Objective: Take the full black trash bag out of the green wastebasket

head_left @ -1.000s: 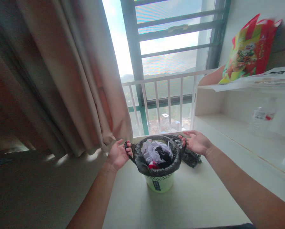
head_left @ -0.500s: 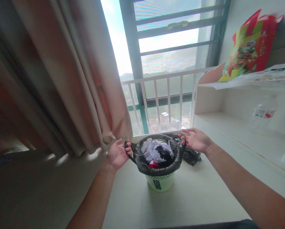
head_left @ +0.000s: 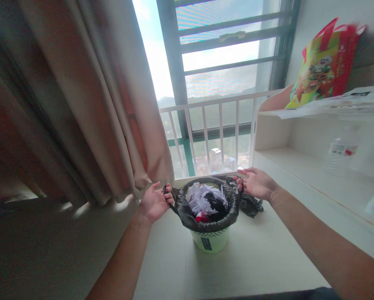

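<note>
A light green trash can [head_left: 218, 242] stands on the pale surface in front of me, lined with a black trash bag [head_left: 199, 225] folded over its rim. White paper scraps [head_left: 199, 198], a black crumpled piece and a bit of red lie inside. On the left, my left hand [head_left: 154, 203] is palm up, its fingers hooked through a black loop of the bag. My right hand [head_left: 257, 184] holds the opposite loop with its fingertips, palm turned up and thumb stretched out. Both loops are pulled outward from the rim.
A crumpled black plastic bag [head_left: 252, 206] lies right of the can. Behind stand a white railing [head_left: 221, 118] and a window; a curtain [head_left: 111, 104] hangs left. To the right, a shelf unit [head_left: 271, 131] carries a colourful shopping bag [head_left: 322, 68] and a clear plastic bottle [head_left: 341, 152].
Both hands keep their hold on the bag's loops, nearly still. The view has shifted very slightly; the can and bag look the same.
</note>
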The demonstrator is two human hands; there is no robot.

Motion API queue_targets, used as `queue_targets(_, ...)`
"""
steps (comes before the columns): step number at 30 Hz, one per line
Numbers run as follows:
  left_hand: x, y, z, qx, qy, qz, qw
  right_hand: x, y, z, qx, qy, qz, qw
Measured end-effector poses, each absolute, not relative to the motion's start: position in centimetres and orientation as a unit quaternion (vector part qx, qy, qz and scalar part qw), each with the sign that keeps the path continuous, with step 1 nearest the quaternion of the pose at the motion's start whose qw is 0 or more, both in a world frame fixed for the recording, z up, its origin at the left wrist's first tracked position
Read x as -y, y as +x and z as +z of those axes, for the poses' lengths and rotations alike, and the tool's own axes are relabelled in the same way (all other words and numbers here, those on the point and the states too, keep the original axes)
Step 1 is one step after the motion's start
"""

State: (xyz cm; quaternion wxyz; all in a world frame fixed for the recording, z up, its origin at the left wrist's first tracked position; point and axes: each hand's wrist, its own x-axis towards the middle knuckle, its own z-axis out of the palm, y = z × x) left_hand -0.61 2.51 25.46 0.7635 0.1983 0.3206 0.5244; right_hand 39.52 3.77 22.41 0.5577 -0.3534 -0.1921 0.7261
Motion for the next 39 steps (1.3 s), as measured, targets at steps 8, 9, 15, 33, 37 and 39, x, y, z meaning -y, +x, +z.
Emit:
queue_targets(8,-2.2,-0.6,25.7,-0.320,0.193,0.523,0.766,-3.6,39.5,22.6,0.199,-0.355,0.731,0.548)
queue_targets(9,-2.2,-0.6,25.8,-0.323,0.195,0.523,0.764,-3.6,39.5,22.7,0.199,-0.355,0.731,0.548)
queue_targets(15,-1.8,-0.6,25.9,-0.320,0.198,0.522,0.765,-3.2,39.2,23.2,0.204,-0.365,0.723,0.551)
queue_targets(33,-1.6,-0.5,26.4,-0.315,0.202,0.510,0.775,-2.8,39.1,24.3,0.219,-0.365,0.724,0.542)
queue_targets(37,-1.6,-0.6,26.5,-0.312,0.206,0.508,0.776,-2.8,39.2,24.6,0.226,-0.369,0.724,0.538)
queue_targets(39,-1.6,-0.6,26.5,-0.311,0.203,0.508,0.778,-2.8,39.2,24.7,0.231,-0.370,0.725,0.534)
